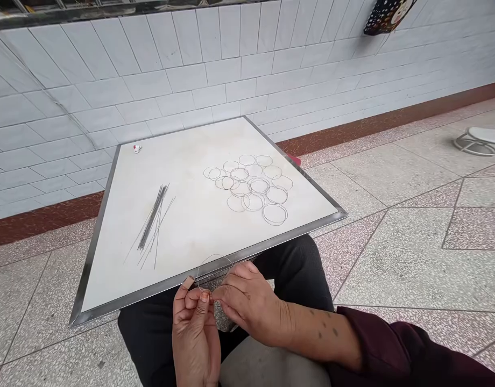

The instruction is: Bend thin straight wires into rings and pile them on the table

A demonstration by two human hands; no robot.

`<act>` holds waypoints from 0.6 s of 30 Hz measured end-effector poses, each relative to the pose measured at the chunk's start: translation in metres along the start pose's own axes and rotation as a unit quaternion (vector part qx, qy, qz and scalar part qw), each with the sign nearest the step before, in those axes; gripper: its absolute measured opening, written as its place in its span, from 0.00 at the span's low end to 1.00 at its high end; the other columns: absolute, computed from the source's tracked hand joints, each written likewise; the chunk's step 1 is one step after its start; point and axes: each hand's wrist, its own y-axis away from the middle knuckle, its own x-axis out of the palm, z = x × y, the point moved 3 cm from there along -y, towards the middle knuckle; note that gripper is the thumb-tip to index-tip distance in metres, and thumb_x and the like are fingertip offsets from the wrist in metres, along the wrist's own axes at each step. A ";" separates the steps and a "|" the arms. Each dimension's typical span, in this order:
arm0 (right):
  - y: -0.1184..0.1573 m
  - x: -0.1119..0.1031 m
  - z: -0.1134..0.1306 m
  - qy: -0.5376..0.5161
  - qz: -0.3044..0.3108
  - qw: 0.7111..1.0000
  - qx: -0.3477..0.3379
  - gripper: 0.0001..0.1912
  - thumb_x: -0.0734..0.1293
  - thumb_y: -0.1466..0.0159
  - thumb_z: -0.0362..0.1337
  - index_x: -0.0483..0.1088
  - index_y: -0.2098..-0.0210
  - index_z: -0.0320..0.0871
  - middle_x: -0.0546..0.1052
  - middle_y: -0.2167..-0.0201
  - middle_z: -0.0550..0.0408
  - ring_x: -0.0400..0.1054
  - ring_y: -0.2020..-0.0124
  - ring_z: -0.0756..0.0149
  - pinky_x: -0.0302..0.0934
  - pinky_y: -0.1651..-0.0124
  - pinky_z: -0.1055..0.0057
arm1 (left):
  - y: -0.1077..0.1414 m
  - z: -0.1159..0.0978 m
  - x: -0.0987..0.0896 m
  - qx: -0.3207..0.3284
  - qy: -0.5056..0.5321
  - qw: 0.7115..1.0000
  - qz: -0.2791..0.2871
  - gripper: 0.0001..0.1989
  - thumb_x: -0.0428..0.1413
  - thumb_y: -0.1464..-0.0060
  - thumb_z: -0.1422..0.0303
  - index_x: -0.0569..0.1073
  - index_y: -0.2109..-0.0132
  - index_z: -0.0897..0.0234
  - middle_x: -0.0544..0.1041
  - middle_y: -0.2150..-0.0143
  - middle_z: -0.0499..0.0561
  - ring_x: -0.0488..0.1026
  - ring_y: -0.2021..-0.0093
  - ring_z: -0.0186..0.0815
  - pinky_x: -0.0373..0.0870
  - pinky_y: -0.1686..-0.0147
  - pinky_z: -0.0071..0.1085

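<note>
So, from my end, here's what's around: the white counter (191, 150) sits by a tiled wall (215, 80), straight wires (153, 220) are bunched on its left side, and a big patch of overlapping wire rings (247, 194) covers the right. There's a small red-and-white thing (137, 149) in the far left corner and a low stool (482, 135) way off to the right. The metal edging runs right behind my wire loop (198, 273), so that's the closest thing in the way. The loop's up at the near edge, roughly upright, open face toward me; being round, no real long axis. The straight wires mostly point away and a bit right. My left hand (197, 322) has thumb and fingers pinched on the loop's bottom. My right hand's (251, 303) fingers curl in beside it; can't tell if they're gripping.
</note>
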 end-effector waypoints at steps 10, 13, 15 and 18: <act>0.001 -0.002 -0.001 -0.008 0.004 1.000 -0.015 0.11 0.66 0.34 0.30 0.67 0.52 0.44 0.77 0.66 0.58 0.66 0.63 0.65 0.57 0.58 0.62 | 0.002 -0.005 0.000 0.009 -0.017 1.000 -0.010 0.21 0.70 0.54 0.71 0.77 0.51 0.57 0.76 0.66 0.44 0.74 0.64 0.27 0.75 0.58 0.23; 0.003 0.001 0.000 -0.010 -0.002 1.000 -0.028 0.09 0.66 0.33 0.33 0.67 0.53 0.43 0.77 0.66 0.57 0.66 0.64 0.65 0.58 0.59 0.61 | 0.003 -0.004 -0.002 0.010 -0.014 1.000 -0.005 0.22 0.70 0.54 0.72 0.77 0.51 0.56 0.76 0.65 0.44 0.74 0.63 0.28 0.75 0.58 0.23; 0.005 0.003 0.002 -0.003 0.003 1.000 -0.025 0.07 0.66 0.33 0.34 0.68 0.55 0.44 0.77 0.67 0.57 0.65 0.66 0.65 0.59 0.60 0.61 | 0.003 -0.004 -0.003 0.007 -0.010 1.000 0.004 0.22 0.70 0.54 0.72 0.77 0.51 0.56 0.76 0.66 0.44 0.74 0.64 0.28 0.76 0.59 0.23; 0.007 0.002 0.003 0.002 0.011 1.000 -0.021 0.07 0.65 0.33 0.31 0.68 0.55 0.45 0.77 0.67 0.57 0.67 0.64 0.64 0.61 0.57 0.61 | 0.004 -0.004 -0.004 -0.002 -0.009 1.000 -0.004 0.23 0.70 0.55 0.73 0.78 0.51 0.56 0.76 0.65 0.45 0.74 0.64 0.28 0.76 0.61 0.23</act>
